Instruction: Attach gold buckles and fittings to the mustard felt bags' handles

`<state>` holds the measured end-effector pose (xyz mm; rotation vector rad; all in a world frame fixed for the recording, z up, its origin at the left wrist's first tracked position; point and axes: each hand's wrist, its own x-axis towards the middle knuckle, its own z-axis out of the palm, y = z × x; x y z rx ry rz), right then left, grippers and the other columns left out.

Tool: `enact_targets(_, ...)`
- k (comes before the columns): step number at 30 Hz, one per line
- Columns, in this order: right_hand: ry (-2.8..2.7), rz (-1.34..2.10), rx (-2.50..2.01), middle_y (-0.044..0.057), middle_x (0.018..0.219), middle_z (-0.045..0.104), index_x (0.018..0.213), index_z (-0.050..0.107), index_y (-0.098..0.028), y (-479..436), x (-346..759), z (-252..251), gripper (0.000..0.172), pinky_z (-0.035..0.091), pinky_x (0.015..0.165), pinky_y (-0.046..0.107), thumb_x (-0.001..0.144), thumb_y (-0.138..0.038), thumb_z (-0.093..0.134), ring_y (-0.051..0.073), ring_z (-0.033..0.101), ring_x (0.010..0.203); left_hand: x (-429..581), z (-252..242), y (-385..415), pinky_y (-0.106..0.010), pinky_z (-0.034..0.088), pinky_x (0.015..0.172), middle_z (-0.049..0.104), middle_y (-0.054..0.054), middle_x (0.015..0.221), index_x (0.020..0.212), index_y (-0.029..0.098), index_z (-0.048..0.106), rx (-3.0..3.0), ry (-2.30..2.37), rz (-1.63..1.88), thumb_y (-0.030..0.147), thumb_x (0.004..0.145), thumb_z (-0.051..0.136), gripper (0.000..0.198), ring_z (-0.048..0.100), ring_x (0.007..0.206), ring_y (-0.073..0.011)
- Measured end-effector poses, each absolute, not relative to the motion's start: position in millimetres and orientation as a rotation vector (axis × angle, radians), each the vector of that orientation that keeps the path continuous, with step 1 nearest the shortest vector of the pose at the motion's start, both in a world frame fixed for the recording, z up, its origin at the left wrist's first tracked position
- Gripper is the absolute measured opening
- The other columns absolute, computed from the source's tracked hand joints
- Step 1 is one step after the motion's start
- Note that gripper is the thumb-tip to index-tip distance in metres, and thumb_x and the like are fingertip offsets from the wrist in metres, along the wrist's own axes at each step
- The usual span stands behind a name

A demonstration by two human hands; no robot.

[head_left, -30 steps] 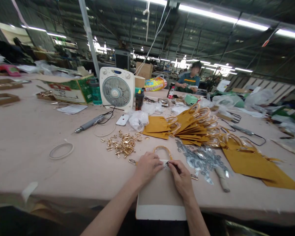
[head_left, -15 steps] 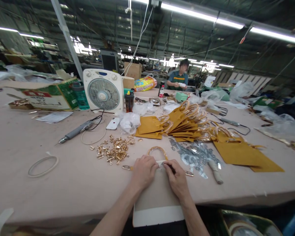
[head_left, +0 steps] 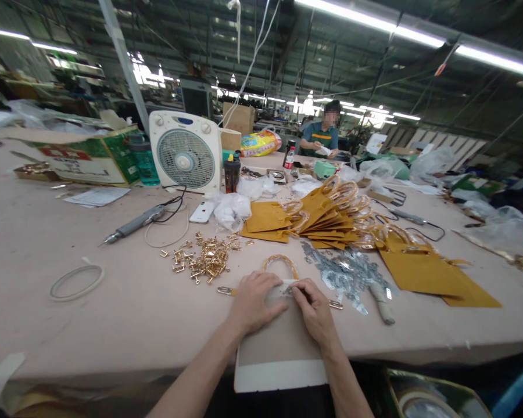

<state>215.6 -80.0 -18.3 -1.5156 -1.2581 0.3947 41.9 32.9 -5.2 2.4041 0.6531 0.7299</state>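
Observation:
A beige bag panel (head_left: 279, 348) with a white lower band lies at the table's near edge, its amber ring handle (head_left: 280, 260) pointing away from me. My left hand (head_left: 255, 302) presses flat on the panel's top edge, fingers spread. My right hand (head_left: 316, 310) is closed in a pinch at that same edge, holding a small dark thing I cannot make out. Gold metal fittings (head_left: 204, 261) lie in a heap to the upper left of my hands. A pile of silver metal plates (head_left: 348, 273) lies to the right.
Mustard bag panels with ring handles (head_left: 331, 217) are stacked behind and to the right. An electric screwdriver (head_left: 133, 223), a white fan (head_left: 186, 154), a phone (head_left: 201, 212), a tape ring (head_left: 76, 283) and a cardboard box (head_left: 89, 157) stand on the left. Another person (head_left: 325, 136) sits across the table.
The view swung right, then settled. My left hand's fingers have spread flatter over the panel's top edge. My right hand stays pinched at the same spot.

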Motion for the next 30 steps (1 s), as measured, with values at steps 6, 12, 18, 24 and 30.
enact_targets(6, -1.361, 0.354, -1.556, 0.005, 0.099, 0.069, 0.098, 0.075, -0.027, -75.2, 209.0, -21.9, 0.019, 0.048, 0.090, 0.037, 0.102, -0.035, 0.059, 0.024, 0.063, 0.097, 38.0, -10.7, 33.5, -0.047, 0.046, 0.104, 0.071, 0.001, 0.129, 0.122, 0.033, 0.067, 2.391, 0.646, 0.776, 0.040, 0.078, 0.086, 0.048, 0.058, 0.122, -0.0264)
enact_targets(12, -1.359, 0.357, -1.599, 0.003, 0.098, 0.068, 0.098, 0.074, -0.027, -73.2, 206.5, -18.4, 0.018, 0.047, 0.087, 0.035, 0.102, -0.035, 0.058, 0.023, 0.062, 0.096, 38.2, -12.5, 33.6, -0.046, 0.046, 0.105, 0.070, 0.003, 0.130, 0.122, 0.034, 0.067, 2.401, 0.651, 0.790, 0.043, 0.080, 0.086, 0.048, 0.058, 0.122, -0.0252)
enact_targets(18, -1.319, 0.451, -1.561, 0.003, 0.096, 0.067, 0.096, 0.072, -0.025, -75.1, 213.7, -15.3, 0.020, 0.045, 0.089, 0.035, 0.103, -0.038, 0.058, 0.023, 0.062, 0.095, 38.0, -10.6, 32.5, -0.047, 0.046, 0.104, 0.070, 0.000, 0.131, 0.124, 0.032, 0.067, 2.411, 0.653, 0.786, 0.041, 0.079, 0.086, 0.050, 0.058, 0.123, -0.0271)
enact_targets(24, -1.370, 0.400, -1.583, 0.003, 0.096, 0.069, 0.097, 0.075, -0.027, -73.9, 209.1, -15.8, 0.019, 0.047, 0.087, 0.036, 0.102, -0.037, 0.059, 0.023, 0.063, 0.095, 38.0, -10.3, 31.2, -0.047, 0.046, 0.105, 0.070, 0.000, 0.130, 0.121, 0.032, 0.067, 2.408, 0.658, 0.796, 0.042, 0.081, 0.084, 0.045, 0.059, 0.123, -0.0268)
enact_targets(30, -1.386, 0.325, -1.631, 0.005, 0.095, 0.067, 0.098, 0.075, -0.026, -71.3, 205.4, -17.0, 0.022, 0.048, 0.083, 0.037, 0.103, -0.037, 0.057, 0.024, 0.062, 0.092, 38.0, -9.5, 32.1, -0.047, 0.046, 0.106, 0.071, -0.001, 0.131, 0.123, 0.032, 0.068, 2.408, 0.649, 0.797, 0.041, 0.081, 0.085, 0.047, 0.059, 0.123, -0.0264)
